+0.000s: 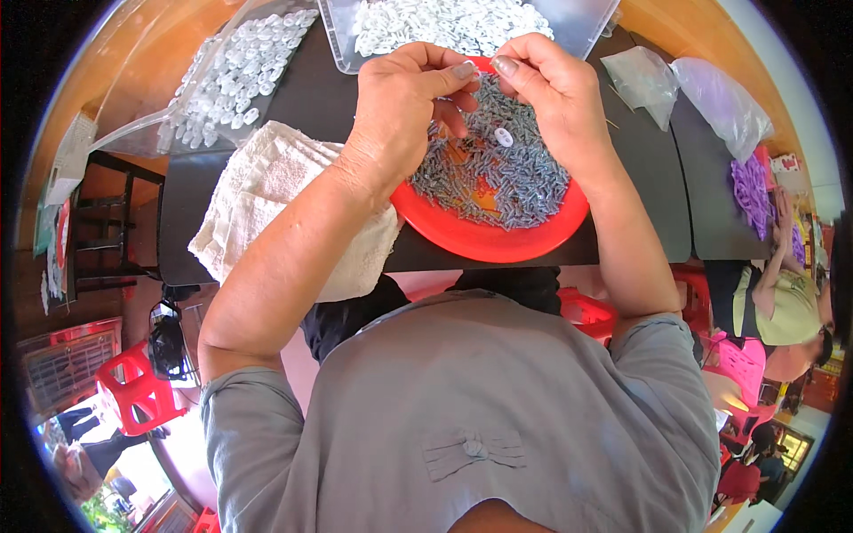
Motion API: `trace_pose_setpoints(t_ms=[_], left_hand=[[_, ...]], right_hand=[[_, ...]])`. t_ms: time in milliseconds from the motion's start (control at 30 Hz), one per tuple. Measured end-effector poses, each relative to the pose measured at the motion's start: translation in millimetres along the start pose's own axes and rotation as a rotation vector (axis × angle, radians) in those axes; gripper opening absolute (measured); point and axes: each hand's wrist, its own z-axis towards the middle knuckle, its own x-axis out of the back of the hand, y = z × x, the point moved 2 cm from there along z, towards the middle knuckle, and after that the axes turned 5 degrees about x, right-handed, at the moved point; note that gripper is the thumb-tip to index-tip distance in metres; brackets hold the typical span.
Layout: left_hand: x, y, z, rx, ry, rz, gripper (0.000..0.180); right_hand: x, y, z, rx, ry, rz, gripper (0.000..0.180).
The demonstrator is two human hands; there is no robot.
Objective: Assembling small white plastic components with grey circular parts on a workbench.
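Both my hands are raised over a round red tray (489,251) holding a heap of small grey screw-like pieces (524,191). My left hand (413,98) is closed, thumb and forefinger pinched at a small whitish bit whose kind I cannot make out. Beside it my right hand (551,93) is also closed in a pinch, its thumb tip near the left fingertips; what it holds is too small to name. On the heap between my wrists lies one white oval piece (504,138) with two holes.
Beyond the tray stands a clear plastic bin (345,55) of white pieces. To the left lie a clear bag (133,138) with white oval parts and a folded cream towel (258,191). Plastic bags (724,107) and purple pieces (751,197) are at right, near another person (786,306).
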Motion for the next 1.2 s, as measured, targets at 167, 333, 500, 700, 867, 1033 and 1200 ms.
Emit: trace_pose_setpoints(t_ms=[167, 333, 500, 700, 867, 1033, 1200], left_hand=[[0, -1, 1, -0.023, 0.019, 0.049, 0.01], [-2, -2, 1, -0.058, 0.04, 0.073, 0.01], [-3, -2, 0, -0.07, 0.044, 0.124, 0.011], [-3, -1, -2, -0.084, 0.055, 0.11, 0.01], [-2, 1, -5, -0.058, 0.056, 0.159, 0.014], [-3, 1, -5, -0.074, 0.065, 0.166, 0.013], [-5, 2, -7, -0.11, 0.095, 0.229, 0.011]], right_hand=[[-3, 7, 2, 0.094, -0.039, -0.099, 0.01], [-5, 5, 2, 0.114, -0.016, -0.101, 0.01], [-4, 1, 1, 0.135, -0.008, -0.125, 0.01], [-6, -3, 0, 0.184, 0.008, -0.181, 0.007], [-5, -3, 0, 0.182, 0.015, -0.17, 0.007], [-7, -7, 0, 0.212, 0.007, -0.191, 0.005], [-11, -5, 0, 0.26, 0.009, -0.224, 0.004]])
